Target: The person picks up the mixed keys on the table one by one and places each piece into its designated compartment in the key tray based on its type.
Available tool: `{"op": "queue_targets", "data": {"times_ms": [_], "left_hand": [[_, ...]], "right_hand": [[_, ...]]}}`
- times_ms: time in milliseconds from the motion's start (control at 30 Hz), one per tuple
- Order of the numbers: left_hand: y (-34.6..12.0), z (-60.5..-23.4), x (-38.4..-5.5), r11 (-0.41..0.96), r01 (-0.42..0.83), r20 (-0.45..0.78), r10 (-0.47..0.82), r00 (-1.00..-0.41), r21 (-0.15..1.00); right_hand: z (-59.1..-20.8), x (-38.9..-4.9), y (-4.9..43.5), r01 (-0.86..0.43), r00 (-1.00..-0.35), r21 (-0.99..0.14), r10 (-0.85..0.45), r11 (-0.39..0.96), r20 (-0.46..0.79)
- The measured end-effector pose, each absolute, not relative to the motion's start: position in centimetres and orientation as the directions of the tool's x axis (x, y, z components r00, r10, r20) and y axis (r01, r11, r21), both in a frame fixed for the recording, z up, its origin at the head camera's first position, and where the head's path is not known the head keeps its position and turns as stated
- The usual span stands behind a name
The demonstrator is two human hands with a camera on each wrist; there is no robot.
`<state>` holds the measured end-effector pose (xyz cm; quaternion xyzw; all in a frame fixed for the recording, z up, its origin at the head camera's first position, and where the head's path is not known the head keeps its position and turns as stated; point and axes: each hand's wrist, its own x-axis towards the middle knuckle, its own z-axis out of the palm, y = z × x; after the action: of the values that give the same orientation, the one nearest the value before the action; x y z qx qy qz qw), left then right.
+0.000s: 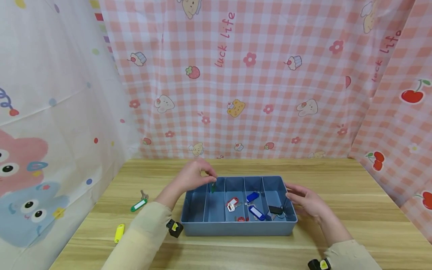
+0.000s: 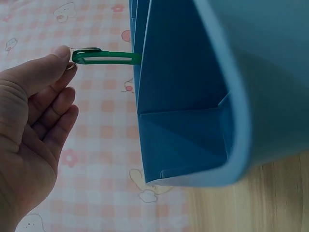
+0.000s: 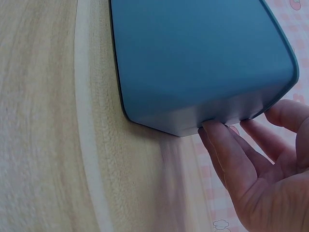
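My left hand pinches a green key tag by its ring end, between thumb and index finger. The tag hangs over the second compartment from the left of a blue-grey divided box. In the left wrist view, a key lies partly hidden against the tag. At the box's right end, my right hand rests its fingertips on the end wall, fingers fairly straight and thumb near the rim. Inside the box are a red key tag with a key, blue key tags and a black key tag.
Left of the box, another green key tag with a key lies on the wooden table. A yellow key tag lies nearer the front. Patterned cloth hangs behind the table and along both sides.
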<state>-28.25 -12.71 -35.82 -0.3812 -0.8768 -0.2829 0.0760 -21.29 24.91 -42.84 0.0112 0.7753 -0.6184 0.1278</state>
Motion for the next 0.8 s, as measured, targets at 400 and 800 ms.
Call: {"op": "queue_targets", "data": {"times_ms": [400,800], "left_hand": [[-12.51,-36.0,-28.84,0.583,0.665,0.276,0.618,-0.736,0.467],[-13.17,-36.14,-28.53,0.556,0.708,0.336,0.629,-0.701,0.435]], "right_hand": [[-42.9,-21.28,24.93,0.174,-0.968,-0.956,-0.139,0.238,-0.211],[-42.89,-21.27,24.97,0.172,-0.967,-0.958,-0.147,0.231,-0.209]]}}
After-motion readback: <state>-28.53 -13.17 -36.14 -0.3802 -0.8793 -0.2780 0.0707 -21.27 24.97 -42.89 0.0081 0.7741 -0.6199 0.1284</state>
